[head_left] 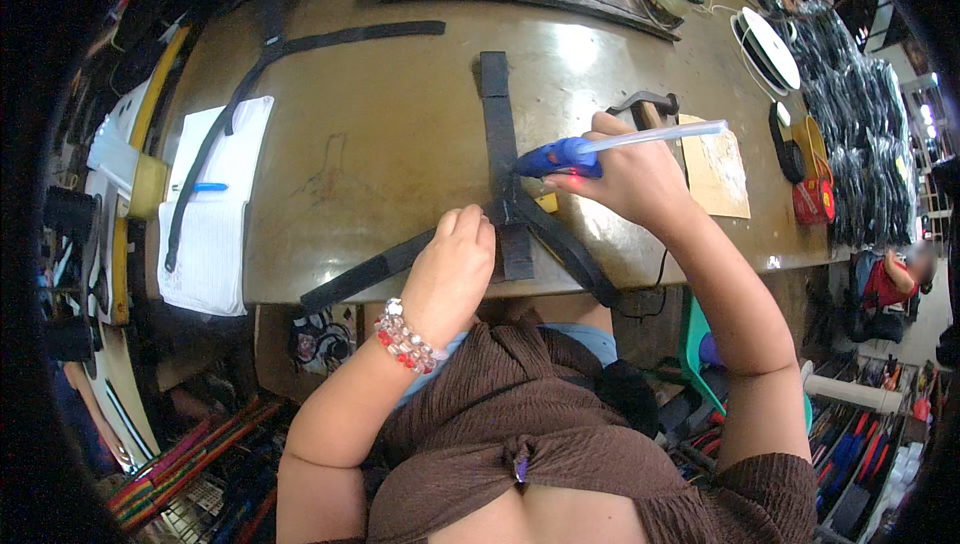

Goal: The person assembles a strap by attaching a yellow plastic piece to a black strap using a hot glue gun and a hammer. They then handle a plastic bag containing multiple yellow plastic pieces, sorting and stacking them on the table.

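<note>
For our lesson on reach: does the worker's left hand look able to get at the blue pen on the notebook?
Probably yes: nothing seems to stand between the left hand and the blue pen, but the hand is occupied at the black straps, and another strap appears to cross the pen.

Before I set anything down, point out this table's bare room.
Widest: between the notebook and the middle black strap. Smaller: right of that strap's top, beyond the blue glue gun. Crowded: around the left hand and right hand, and along the far edge of the table.
</note>
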Tool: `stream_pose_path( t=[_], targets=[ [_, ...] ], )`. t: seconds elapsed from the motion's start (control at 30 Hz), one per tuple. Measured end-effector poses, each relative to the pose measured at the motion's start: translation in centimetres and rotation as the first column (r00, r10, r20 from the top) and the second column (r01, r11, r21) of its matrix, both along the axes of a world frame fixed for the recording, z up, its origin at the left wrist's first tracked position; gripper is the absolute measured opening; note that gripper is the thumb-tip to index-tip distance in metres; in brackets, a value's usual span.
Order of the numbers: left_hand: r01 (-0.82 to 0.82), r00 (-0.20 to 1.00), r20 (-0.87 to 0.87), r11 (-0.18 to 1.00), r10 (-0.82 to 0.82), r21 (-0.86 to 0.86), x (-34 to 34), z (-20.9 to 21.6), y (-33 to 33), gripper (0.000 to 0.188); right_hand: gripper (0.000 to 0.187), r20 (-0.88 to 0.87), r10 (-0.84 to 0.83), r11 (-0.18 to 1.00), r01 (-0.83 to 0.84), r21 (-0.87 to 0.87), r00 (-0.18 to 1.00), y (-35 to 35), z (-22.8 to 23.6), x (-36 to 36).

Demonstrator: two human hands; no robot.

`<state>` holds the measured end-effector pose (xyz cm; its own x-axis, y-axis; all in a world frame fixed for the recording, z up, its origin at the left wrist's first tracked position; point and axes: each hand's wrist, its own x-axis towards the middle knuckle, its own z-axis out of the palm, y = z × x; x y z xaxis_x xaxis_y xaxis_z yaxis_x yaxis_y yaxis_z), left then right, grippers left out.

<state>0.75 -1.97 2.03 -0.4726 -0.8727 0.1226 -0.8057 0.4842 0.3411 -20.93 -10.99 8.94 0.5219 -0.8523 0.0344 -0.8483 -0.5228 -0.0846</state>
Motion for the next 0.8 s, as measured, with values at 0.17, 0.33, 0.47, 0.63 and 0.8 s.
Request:
stream_pose_path(
  t=[0.17, 0.33, 0.47, 0.63, 0.8],
  targets=[
    [-0.017, 0.998, 0.062, 0.999, 0.015, 0.03, -0.2, -0.2, -0.2, 0.029, 0.029, -0.342, 0.101, 0.98, -0.153, -0.129, 0.934, 1.2, 1.9, 1.5],
    [0.017, 1.0, 0.012, 0.998, -0.016, -0.064, -0.3, -0.1, -0.4, 0.029, 0.025, 0.532, -0.486, 0.79, 0.609, -0.071, 0.693, 0.3, -0.8, -8.6],
    [-0.009, 1.0, -0.008, 0.997, 0.008, -0.075, -0.4, -0.2, -0.2, 0.029, 0.038, 0.709, -0.618, 0.457, 0.889, -0.029, 0.341, 1.8, -7.7, -17.9],
    [-0.002, 1.0, -0.024, 0.998, 0.001, -0.056, -0.3, -0.1, -0.2, 0.036, 0.059, 0.403, -0.809, 0.436, 0.897, -0.076, 0.428, 4.4, -11.7, -20.6],
    [-0.025, 0.999, -0.048, 0.998, 0.023, -0.051, -0.2, 0.0, 0.0, 0.042, 0.049, 0.655, -0.65, 0.377, 0.912, -0.162, 0.385, 9.7, -6.3, -12.3]
  ],
)
